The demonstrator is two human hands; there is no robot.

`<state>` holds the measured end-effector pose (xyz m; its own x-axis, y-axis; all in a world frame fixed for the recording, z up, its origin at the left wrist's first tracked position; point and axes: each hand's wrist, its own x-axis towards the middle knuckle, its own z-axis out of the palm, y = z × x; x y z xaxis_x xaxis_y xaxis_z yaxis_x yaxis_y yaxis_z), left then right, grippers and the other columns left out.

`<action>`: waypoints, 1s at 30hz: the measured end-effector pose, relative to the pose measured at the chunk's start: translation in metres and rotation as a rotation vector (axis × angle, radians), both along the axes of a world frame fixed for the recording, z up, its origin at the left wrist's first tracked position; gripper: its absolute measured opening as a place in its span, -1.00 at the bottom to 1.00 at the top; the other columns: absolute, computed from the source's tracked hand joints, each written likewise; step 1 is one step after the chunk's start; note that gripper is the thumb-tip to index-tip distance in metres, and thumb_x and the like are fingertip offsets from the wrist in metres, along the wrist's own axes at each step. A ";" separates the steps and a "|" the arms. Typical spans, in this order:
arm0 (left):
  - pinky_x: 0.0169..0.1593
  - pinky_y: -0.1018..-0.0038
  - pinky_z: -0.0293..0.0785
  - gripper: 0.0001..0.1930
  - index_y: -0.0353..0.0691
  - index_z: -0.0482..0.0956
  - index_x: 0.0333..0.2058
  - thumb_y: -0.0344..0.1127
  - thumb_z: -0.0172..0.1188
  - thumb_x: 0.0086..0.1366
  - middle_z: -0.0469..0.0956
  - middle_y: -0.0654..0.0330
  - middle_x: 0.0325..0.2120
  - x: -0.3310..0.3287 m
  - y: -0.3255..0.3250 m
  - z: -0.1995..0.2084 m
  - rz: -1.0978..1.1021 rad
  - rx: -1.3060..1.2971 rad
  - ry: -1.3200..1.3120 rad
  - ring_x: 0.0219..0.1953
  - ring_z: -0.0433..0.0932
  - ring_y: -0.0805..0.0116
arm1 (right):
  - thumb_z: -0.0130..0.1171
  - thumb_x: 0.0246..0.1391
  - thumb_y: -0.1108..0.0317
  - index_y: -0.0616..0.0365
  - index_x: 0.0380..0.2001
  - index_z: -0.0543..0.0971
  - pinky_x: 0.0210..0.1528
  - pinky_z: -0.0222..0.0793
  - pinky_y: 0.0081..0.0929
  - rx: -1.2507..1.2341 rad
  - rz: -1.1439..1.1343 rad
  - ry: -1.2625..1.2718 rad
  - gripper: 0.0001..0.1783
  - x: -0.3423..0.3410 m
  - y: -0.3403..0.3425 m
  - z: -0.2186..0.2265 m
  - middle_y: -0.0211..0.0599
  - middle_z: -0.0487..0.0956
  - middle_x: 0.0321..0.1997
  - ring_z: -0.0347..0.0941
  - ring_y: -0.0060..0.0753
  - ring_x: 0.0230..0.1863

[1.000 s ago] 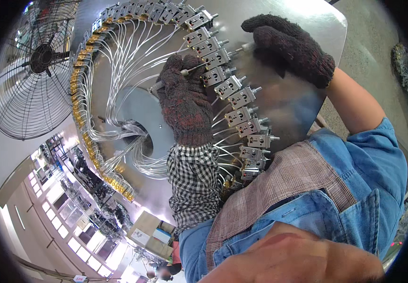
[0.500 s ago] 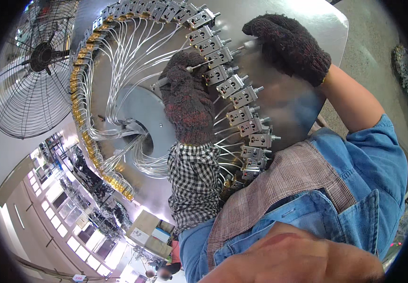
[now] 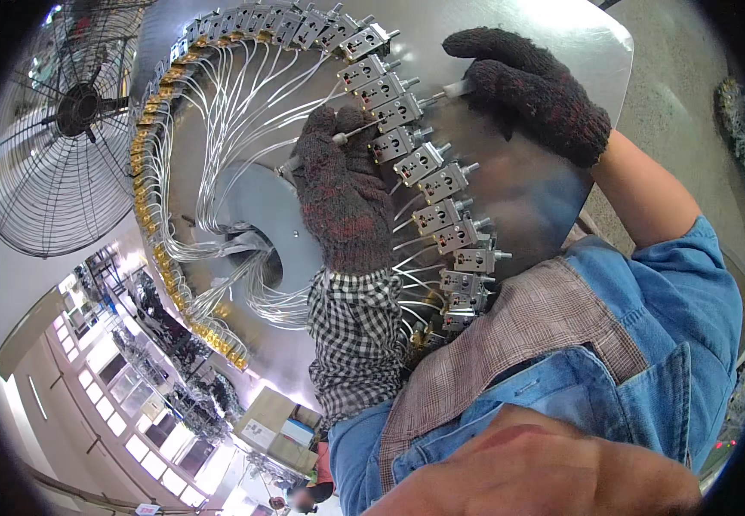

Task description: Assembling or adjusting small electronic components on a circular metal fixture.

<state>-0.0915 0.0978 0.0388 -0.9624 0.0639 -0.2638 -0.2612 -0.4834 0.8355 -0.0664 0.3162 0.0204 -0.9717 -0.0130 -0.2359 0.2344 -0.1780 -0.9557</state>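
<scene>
My left hand point(image 3: 347, 193), in a dark knitted glove, is closed round a slim screwdriver-like tool point(image 3: 357, 132). Its thin metal shaft reaches a small silver metal block point(image 3: 397, 113) with a threaded stem, one of several in a curved row. The exact contact at its tip is too small to tell. My right hand point(image 3: 536, 95), gloved alike, pinches a whitish cylindrical piece point(image 3: 457, 89) in line with that block's stem. One of its fingers stretches out above the piece; the glove hides the rest of the grip.
White wires point(image 3: 226, 103) run from the blocks to a hole in the middle of a round grey disc point(image 3: 261, 193). Brass-coloured terminals point(image 3: 159, 258) line the left curve. A metal tabletop point(image 3: 519, 185) extends to the right. A caged fan point(image 3: 76, 112) stands at far left.
The upper finger of my right hand has lifted away from the others while the pinch stays. My left hand keeps the tool at the same block, nearly still.
</scene>
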 end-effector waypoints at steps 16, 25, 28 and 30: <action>-0.01 0.22 0.45 -0.69 -0.30 0.36 -0.10 -0.23 -0.02 0.27 0.45 0.03 -0.18 0.025 -0.018 -0.004 0.015 0.063 0.068 -0.11 0.46 0.13 | -0.02 0.13 0.17 0.00 0.02 0.38 -0.56 0.37 -0.67 0.003 0.016 0.067 -0.61 0.020 -0.015 -0.006 -0.33 0.51 -0.36 0.45 -0.57 -0.41; -0.24 0.26 0.57 -0.65 -0.34 0.33 -0.10 -0.19 0.01 0.26 0.48 0.04 -0.30 0.023 -0.013 -0.002 0.111 0.066 -0.062 -0.25 0.52 0.17 | -0.04 0.14 0.19 0.03 0.04 0.37 -0.39 0.45 -0.55 0.298 0.037 0.277 -0.60 0.020 -0.015 -0.008 -0.29 0.52 -0.28 0.48 -0.46 -0.29; -0.24 0.25 0.57 -0.66 -0.34 0.33 -0.11 -0.21 0.03 0.25 0.47 0.05 -0.29 0.021 -0.013 -0.003 0.063 0.094 -0.113 -0.24 0.52 0.17 | -0.06 0.15 0.22 0.05 0.03 0.37 -0.27 0.45 -0.49 0.401 -0.006 0.429 -0.62 0.020 -0.017 -0.017 -0.28 0.53 -0.23 0.50 -0.40 -0.24; -0.24 0.26 0.57 -0.67 -0.34 0.34 -0.12 -0.22 0.04 0.24 0.47 0.05 -0.29 0.021 -0.012 -0.003 0.080 0.107 -0.078 -0.24 0.52 0.17 | -0.07 0.15 0.23 0.05 0.02 0.38 -0.22 0.44 -0.47 0.309 -0.015 0.420 -0.63 0.018 -0.018 -0.018 -0.28 0.54 -0.22 0.50 -0.38 -0.22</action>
<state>-0.0707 0.0856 0.0355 -0.9426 0.0196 -0.3335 -0.2800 -0.5908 0.7566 -0.0485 0.2985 0.0020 -0.9829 0.0104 0.1840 -0.1812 0.1268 -0.9752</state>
